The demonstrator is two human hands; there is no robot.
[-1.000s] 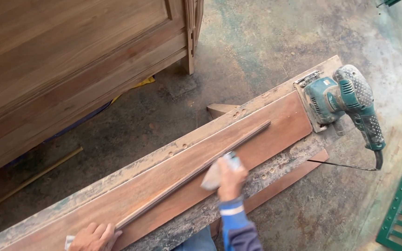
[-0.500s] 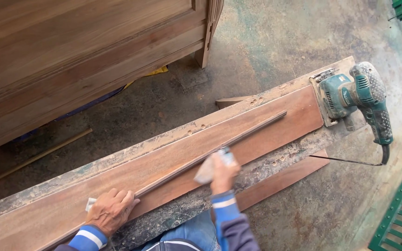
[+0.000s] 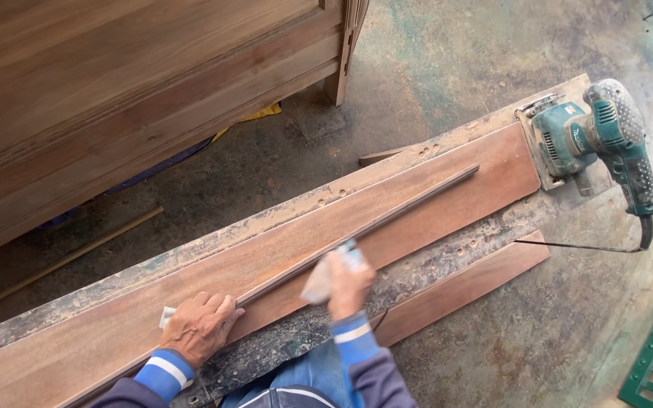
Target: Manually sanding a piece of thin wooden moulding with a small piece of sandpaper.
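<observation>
Under the curled right-hand fingers (image 3: 351, 278), a folded pale sheet of sandpaper (image 3: 319, 285), gripped and pressed against the long thin dark wooden strip (image 3: 364, 229) lying along the reddish-brown plank (image 3: 447, 208). Further toward the near end, left hand (image 3: 199, 326) flat with fingers spread loosely, holding the same strip down, a small pale scrap (image 3: 167, 316) touching its far side. Beyond the fingers, past the strip's far tip, a teal electric sander (image 3: 595, 140) resting on the dusty worn bench board (image 3: 447, 261); across the concrete floor (image 3: 447, 68), well apart, a large brown wooden panel (image 3: 115, 98).
</observation>
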